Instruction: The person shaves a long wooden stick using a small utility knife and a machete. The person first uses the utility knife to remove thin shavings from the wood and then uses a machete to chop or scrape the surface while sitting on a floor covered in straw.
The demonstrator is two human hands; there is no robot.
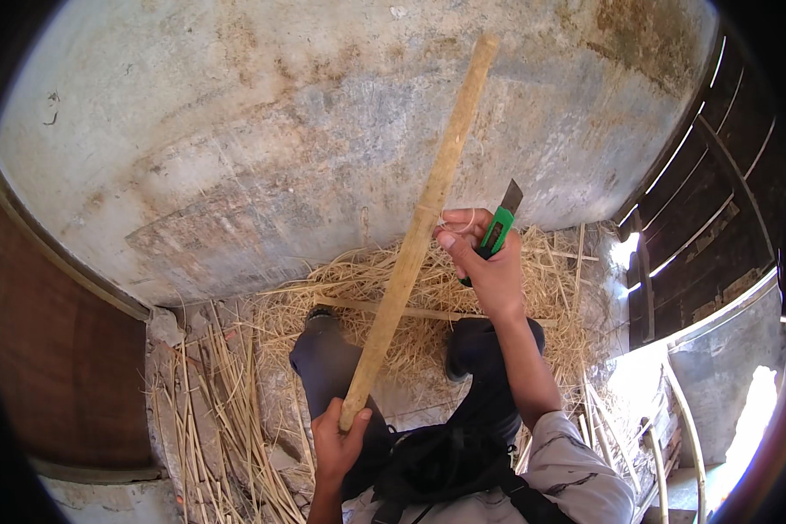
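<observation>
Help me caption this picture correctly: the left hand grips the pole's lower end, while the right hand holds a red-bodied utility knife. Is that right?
Not quite: the utility knife has a green body, not red, as the head view shows. The left hand does grip the lower end of the pole, and the right hand does hold the knife.

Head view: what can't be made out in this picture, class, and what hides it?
All in the head view:
Part of the green knife's handle: covered by the right hand.
The wooden pole's far side: turned away from the camera.
Whether the pale strand is attached to the pole: too fine to tell.
The left hand's forearm: cut off by the lower edge.
Straw behind the legs: covered by dark trousers.
</observation>
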